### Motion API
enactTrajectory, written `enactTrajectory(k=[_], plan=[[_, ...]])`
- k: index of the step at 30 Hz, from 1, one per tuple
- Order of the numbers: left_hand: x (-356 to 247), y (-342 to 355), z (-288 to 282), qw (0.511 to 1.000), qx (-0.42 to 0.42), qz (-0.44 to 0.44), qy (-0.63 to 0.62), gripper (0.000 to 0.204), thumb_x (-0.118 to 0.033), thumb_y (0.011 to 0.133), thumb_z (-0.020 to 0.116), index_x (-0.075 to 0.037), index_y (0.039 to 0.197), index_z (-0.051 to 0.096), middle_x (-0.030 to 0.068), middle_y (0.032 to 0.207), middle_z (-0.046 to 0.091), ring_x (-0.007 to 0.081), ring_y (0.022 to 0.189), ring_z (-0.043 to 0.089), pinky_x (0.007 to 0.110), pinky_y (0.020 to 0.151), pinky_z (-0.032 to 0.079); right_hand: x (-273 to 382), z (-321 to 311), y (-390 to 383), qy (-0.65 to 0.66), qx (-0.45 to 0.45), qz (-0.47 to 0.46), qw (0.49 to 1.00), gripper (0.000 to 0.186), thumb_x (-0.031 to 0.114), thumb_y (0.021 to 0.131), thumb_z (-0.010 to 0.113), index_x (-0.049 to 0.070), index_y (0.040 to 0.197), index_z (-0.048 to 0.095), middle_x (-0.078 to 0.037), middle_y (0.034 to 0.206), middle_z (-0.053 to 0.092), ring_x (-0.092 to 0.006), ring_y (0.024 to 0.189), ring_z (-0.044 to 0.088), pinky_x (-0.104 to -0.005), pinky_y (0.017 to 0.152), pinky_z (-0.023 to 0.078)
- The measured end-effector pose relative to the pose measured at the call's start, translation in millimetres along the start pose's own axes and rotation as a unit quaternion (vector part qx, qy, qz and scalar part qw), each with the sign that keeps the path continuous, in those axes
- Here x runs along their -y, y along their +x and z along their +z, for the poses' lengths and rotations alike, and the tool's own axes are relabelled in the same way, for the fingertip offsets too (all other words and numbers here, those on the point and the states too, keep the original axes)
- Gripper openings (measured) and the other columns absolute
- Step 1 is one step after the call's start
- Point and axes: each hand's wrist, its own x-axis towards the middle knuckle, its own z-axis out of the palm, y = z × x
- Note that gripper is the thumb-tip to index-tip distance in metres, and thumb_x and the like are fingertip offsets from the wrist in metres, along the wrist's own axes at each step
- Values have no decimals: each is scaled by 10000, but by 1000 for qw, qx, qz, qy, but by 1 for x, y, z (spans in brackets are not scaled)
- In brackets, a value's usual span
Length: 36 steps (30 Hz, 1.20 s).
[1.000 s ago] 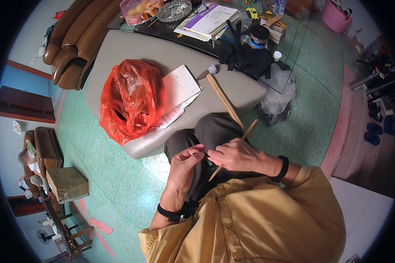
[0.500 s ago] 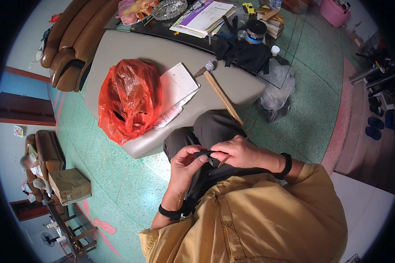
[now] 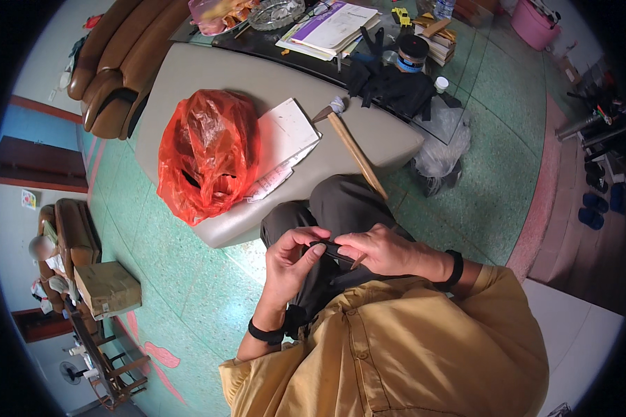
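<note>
Above my lap, my left hand (image 3: pixel 290 260) pinches one end of a small dark strip (image 3: pixel 334 252) between thumb and fingers. My right hand (image 3: pixel 384 251) grips the strip's other end, so both hands meet on it. A thin brown stick-like tool (image 3: pixel 357 261) pokes out below the right fingers; most of it is hidden in that hand. Beyond my knees, a hammer (image 3: pixel 355 153) with a wooden handle rests on the edge of a grey padded bench (image 3: pixel 202 66). A red plastic bag (image 3: pixel 212 149) lies on the bench beside a white flat box or board (image 3: pixel 291 135).
On a dark table (image 3: pixel 257 45) behind the bench are papers (image 3: pixel 330 31), a glass ashtray (image 3: pixel 277 14), a dark-lidded jar (image 3: pixel 412 52) and black cloth (image 3: pixel 389 87). A clear plastic bag (image 3: pixel 444 139) is at right. A cardboard box (image 3: pixel 108 288) and a seated person (image 3: pixel 52 260) are at left.
Both hands stay on the dark strip, and more of it shows between them now. The fingers have shifted slightly. The whole view has moved a little.
</note>
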Motion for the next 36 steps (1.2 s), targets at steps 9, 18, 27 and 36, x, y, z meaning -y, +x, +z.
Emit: enactTrajectory(k=[9,18,27,36], plan=[[-3,1,-2,992,6,-12,127,73,3,849,566,18,911,532,93,971,599,110,878,546,237,802,440,1,6,0,8,-30,18,999,141,33,816,571,-7,946,534,-186,668,588,-332,642,614,-375,489,464],[0,7,-3,996,18,-65,52,173,-35,848,588,26,1003,540,38,876,560,76,754,529,205,683,442,-1,6,7,-39,-15,59,997,182,122,801,614,9,718,498,-183,558,515,-357,559,562,-384,455,419],[3,1,-25,963,63,-214,151,119,-8,834,583,28,946,599,38,843,603,83,731,568,223,616,491,-20,-35,12,103,108,235,960,160,124,760,665,-9,762,577,34,607,501,-32,562,402,-222,496,353],[18,-10,-10,980,-4,-132,149,113,-50,864,570,7,960,554,-4,793,566,58,687,512,205,620,448,-19,-22,22,96,-110,197,970,126,108,812,640,-3,770,598,47,633,468,-27,594,398,-197,520,341]])
